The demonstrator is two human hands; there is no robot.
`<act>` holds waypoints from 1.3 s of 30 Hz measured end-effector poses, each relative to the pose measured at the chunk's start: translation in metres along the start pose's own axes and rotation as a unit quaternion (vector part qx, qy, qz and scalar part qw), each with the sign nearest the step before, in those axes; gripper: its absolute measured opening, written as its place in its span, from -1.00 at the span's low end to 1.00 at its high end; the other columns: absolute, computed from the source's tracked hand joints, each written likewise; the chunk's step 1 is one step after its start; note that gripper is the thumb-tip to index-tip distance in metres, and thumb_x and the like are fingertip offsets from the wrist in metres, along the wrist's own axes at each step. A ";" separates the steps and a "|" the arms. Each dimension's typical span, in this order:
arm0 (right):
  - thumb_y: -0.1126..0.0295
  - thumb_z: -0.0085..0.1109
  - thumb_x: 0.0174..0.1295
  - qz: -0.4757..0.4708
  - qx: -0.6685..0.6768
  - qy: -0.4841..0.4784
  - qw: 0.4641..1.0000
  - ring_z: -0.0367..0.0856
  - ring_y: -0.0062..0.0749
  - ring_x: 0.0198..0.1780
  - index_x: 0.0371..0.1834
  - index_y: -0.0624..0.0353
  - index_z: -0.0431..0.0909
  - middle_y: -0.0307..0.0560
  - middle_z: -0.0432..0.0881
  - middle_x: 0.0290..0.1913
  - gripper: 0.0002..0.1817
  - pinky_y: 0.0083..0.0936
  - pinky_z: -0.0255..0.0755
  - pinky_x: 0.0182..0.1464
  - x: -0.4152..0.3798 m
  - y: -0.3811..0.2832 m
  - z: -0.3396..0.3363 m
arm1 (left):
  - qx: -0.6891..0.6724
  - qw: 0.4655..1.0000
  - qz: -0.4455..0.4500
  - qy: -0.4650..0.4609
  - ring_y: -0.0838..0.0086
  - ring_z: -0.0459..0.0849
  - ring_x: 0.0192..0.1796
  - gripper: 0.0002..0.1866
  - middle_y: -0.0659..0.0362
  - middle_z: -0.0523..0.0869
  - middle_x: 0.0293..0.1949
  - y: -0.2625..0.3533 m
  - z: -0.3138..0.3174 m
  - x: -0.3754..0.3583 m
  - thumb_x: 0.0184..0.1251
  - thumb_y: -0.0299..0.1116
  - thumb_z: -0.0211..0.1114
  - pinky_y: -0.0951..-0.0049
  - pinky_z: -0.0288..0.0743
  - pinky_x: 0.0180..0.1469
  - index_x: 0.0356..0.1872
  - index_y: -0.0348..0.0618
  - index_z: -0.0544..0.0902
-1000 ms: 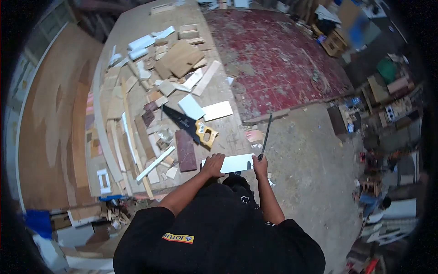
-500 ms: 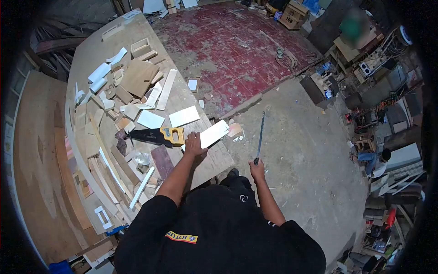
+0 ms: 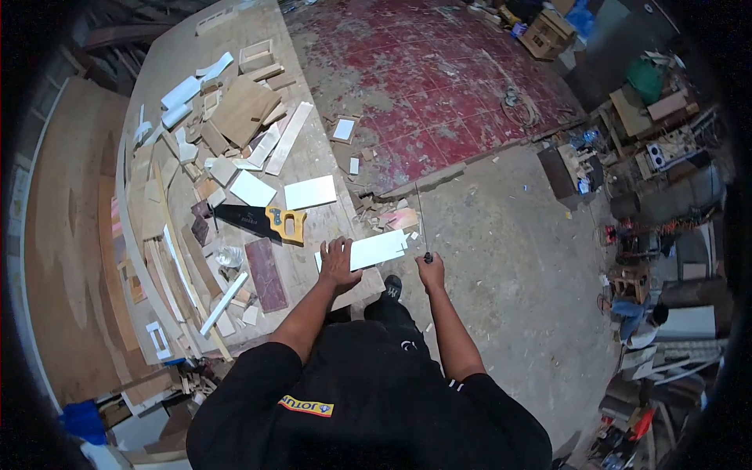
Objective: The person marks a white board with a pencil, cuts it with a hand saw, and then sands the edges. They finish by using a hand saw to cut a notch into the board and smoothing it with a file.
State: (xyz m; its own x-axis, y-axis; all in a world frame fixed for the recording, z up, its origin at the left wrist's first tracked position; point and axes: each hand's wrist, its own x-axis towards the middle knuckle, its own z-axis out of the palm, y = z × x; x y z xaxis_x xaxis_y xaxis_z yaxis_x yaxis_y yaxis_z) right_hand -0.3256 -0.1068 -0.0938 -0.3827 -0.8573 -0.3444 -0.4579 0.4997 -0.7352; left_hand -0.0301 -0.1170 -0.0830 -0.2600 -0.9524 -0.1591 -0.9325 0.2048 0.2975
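My left hand [image 3: 337, 265] lies across a white board [image 3: 377, 249], its fingers over the top and its thumb by the near edge, holding the board on the workbench [image 3: 309, 286]. The board's right end sticks out past the bench edge and has a notch in it. Out over the floor, my right hand [image 3: 430, 272] is closed round the dark handle of a long, narrow-bladed tool [image 3: 421, 223]. The blade points away from me, beside the board's notched end and apart from it. A handsaw [image 3: 258, 223] with a yellow handle lies on the bench to the left.
White offcuts [image 3: 310, 192], a brown strip [image 3: 266, 274] and a clear plastic bag [image 3: 229, 256] lie around the saw. Wood scraps [image 3: 244, 110] are heaped farther back. Red tiled flooring [image 3: 439, 94] lies beyond. Another person [image 3: 646, 323] sits at the far right.
The tool in my right hand has moved left, closer to the board's end, and its blade now shows nearly edge-on. My left hand stays on the board. The view has shifted slightly.
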 end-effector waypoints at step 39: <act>0.10 0.39 0.25 -0.082 -0.086 -0.176 0.977 0.70 -0.15 -0.20 -0.12 0.32 0.62 0.10 0.73 -0.23 -0.56 -0.26 0.52 -0.09 0.062 -0.029 0.033 | -0.001 0.986 -0.167 0.030 0.13 -0.14 0.68 -0.17 0.05 0.00 0.65 0.026 -0.001 0.063 0.37 0.11 0.11 -0.14 -0.37 0.63 0.59 -0.02 0.16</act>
State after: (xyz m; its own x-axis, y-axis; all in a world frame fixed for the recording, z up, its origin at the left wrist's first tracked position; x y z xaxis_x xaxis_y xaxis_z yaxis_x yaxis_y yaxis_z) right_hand -0.3099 -0.1788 -0.1131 -0.0061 -0.9021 -0.4316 -0.6290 0.3390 -0.6996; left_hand -0.0703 -0.1715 -0.0841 0.0767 -0.9783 -0.1926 -0.9632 -0.1226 0.2392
